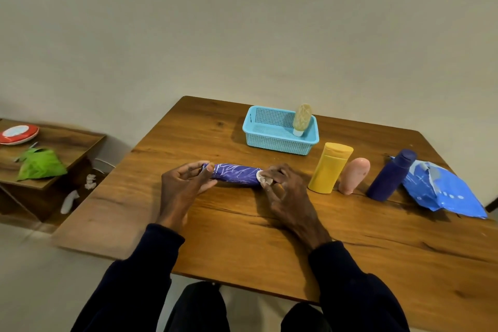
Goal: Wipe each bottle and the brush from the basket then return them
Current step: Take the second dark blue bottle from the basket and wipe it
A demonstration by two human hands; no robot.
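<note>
1. Head view: the purple tube point(235, 174) lies level just above the surface point(242, 237), at about 12 o'clock from the person and stretched between both hands.
2. On the left hand point(186, 183), the fingers point(208, 168) are pinched narrow on the crimped tail. This likely steadies the tube so it cannot roll.
3. The right hand point(283, 191) has its fingers curled round the white cap end and presses a white wad point(266, 180) against it. That looks like the wiping stroke itself.
4. At 1 o'clock from the tube sits the blue basket point(275, 143), with only a cream tube point(302, 117) standing cap-down inside.
5. At 3 o'clock a yellow bottle point(330, 170), a pink bottle point(354, 176) and a navy bottle point(390, 175) stand in a row outside the basket. I judge they are waiting their turn or their return.
6. A blue wipes packet point(444, 191) lies just beyond the navy bottle, within reach of the right hand.
7. I can make out no brush anywhere.
8. The right fingers hide most of the wad and the cap, so I cannot tell whether the wad is tissue or cloth.
9. No label is legible. The white scraps point(69, 201) on the floor at 9 o'clock are too blurred to name.
</note>
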